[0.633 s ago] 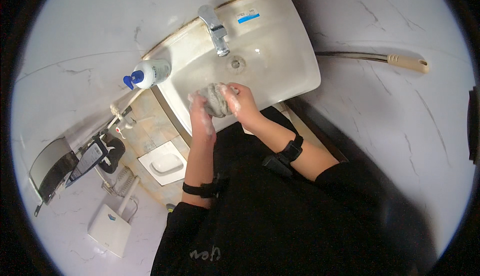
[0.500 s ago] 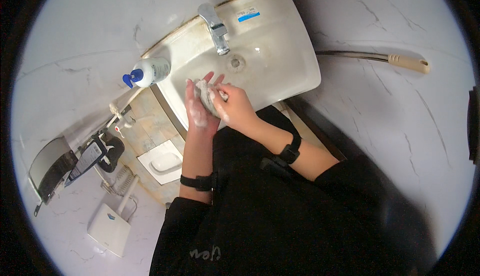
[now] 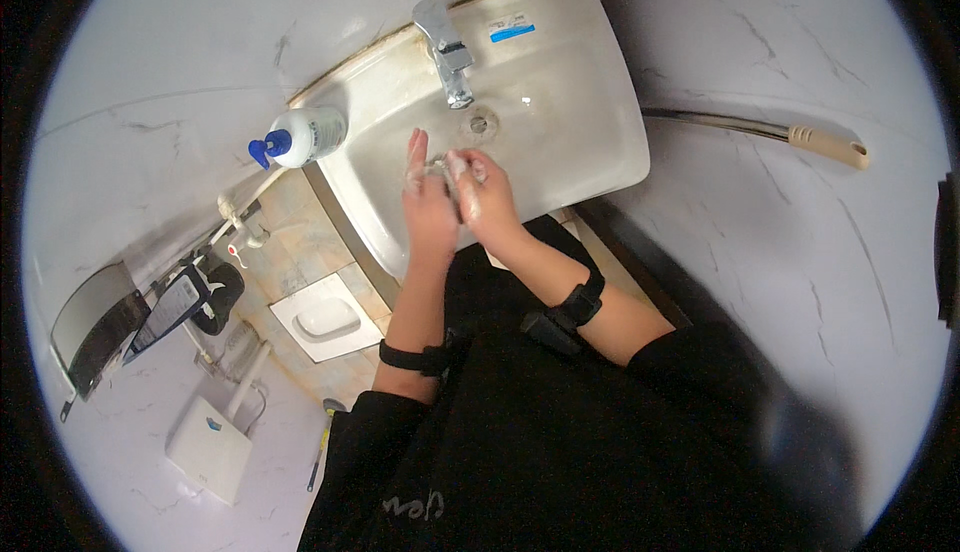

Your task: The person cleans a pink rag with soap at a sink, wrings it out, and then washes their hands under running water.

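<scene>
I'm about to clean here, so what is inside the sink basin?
Inside the basin, the drain shows plainly, with the faucet pointing toward it. The soapy left hand and right hand cover part of the near side; what is beneath them cannot be seen.

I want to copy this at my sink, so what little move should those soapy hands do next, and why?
Probably rub the left hand gently against the right hand: white suds show on both, they're close together over the washbasin, and no running water shows below the faucet. What's between them is too hidden to tell.
</scene>
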A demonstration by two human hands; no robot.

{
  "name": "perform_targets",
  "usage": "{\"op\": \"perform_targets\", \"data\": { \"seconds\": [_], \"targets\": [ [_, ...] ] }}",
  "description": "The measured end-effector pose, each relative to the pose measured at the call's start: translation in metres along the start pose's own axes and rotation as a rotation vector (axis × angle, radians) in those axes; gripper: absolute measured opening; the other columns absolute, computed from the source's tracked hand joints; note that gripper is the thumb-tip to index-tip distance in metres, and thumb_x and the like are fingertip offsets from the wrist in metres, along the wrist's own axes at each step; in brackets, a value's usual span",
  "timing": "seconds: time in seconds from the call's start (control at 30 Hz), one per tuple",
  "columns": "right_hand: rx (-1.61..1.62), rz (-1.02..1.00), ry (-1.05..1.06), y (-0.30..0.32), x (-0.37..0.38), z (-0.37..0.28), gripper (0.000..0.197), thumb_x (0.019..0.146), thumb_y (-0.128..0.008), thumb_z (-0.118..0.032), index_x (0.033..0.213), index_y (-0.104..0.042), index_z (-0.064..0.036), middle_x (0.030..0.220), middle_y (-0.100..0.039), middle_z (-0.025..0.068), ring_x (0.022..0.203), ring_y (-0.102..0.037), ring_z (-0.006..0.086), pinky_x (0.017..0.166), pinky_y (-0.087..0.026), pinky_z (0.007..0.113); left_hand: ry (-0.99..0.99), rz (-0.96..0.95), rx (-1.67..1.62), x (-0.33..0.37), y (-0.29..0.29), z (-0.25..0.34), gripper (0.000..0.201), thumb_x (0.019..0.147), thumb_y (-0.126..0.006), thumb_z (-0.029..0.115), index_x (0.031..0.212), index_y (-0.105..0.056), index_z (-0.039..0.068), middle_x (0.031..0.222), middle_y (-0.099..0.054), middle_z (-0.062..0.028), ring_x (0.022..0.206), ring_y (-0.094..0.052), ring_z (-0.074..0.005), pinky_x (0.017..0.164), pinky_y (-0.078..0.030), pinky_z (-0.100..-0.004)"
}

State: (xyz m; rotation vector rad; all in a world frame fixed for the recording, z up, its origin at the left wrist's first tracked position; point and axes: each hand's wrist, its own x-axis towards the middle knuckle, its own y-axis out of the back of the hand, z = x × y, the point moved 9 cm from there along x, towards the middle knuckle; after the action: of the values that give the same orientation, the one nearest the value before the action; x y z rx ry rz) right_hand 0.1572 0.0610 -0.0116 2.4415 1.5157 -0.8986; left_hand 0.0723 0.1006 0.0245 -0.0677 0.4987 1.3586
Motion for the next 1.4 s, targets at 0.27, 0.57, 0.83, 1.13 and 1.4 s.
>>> {"op": "perform_targets", "data": {
  "seconds": [0.27,0.57,0.83,1.13,1.4],
  "targets": [
    [-0.597,-0.032,0.175,-0.009,0.015,-0.016,0.038,0.095,-0.049,-0.032,0.099,-0.063,0.0034,0.087,-0.064,0.0259,0.083,-0.062,0.0407,0.073,-0.048,0.041,0.469,-0.002,-0.892,0.004,-0.022,-0.046,0.052,0.101,-0.027,0.035,0.138,-0.039,0.000,0.139,-0.044,-0.0177,0.128,-0.041,-0.0277,0.110,-0.030,-0.0375],
    [-0.716,-0.162,0.137,-0.030,-0.003,-0.014,0.039,0.094,-0.042,-0.033,0.109,-0.059,-0.0010,0.099,-0.061,0.0253,0.087,-0.059,0.0426,0.079,-0.048,0.048,0.203,-0.134,-0.797,0.015,-0.004,-0.080,0.043,0.101,-0.038,0.029,0.132,-0.042,0.000,0.133,-0.051,-0.0131,0.121,-0.049,-0.0240,0.104,-0.038,-0.0354],
    [-0.939,-0.217,0.233,-0.037,-0.007,-0.023,0.033,0.093,-0.044,-0.033,0.089,-0.062,-0.0051,0.090,-0.064,0.0212,0.083,-0.062,0.0392,0.075,-0.049,0.050,0.593,-0.136,-1.025,0.004,-0.024,-0.099,0.044,0.102,-0.029,0.031,0.132,-0.047,0.004,0.127,-0.056,-0.0099,0.119,-0.050,-0.0248,0.106,-0.035,-0.0388],
    [-1.128,-0.288,0.177,-0.047,-0.006,-0.012,0.052,0.098,-0.032,-0.031,0.106,-0.049,0.0172,0.114,-0.047,0.0412,0.084,-0.061,0.0427,0.074,-0.053,0.043,0.626,-0.162,-1.102,-0.001,-0.025,-0.100,0.047,0.101,-0.031,0.035,0.135,-0.044,0.006,0.137,-0.047,-0.0104,0.125,-0.045,-0.0248,0.107,-0.033,-0.0394],
    [-1.086,-0.207,0.105,-0.031,0.008,-0.001,0.028,0.087,-0.056,-0.035,0.094,-0.062,-0.0079,0.089,-0.065,0.0200,0.081,-0.062,0.0394,0.072,-0.050,0.048,0.462,-0.315,-1.088,0.017,-0.027,-0.108,0.053,0.101,-0.031,0.040,0.140,-0.037,0.005,0.141,-0.043,-0.0094,0.129,-0.040,-0.0238,0.107,-0.032,-0.0389]
  ]
}}
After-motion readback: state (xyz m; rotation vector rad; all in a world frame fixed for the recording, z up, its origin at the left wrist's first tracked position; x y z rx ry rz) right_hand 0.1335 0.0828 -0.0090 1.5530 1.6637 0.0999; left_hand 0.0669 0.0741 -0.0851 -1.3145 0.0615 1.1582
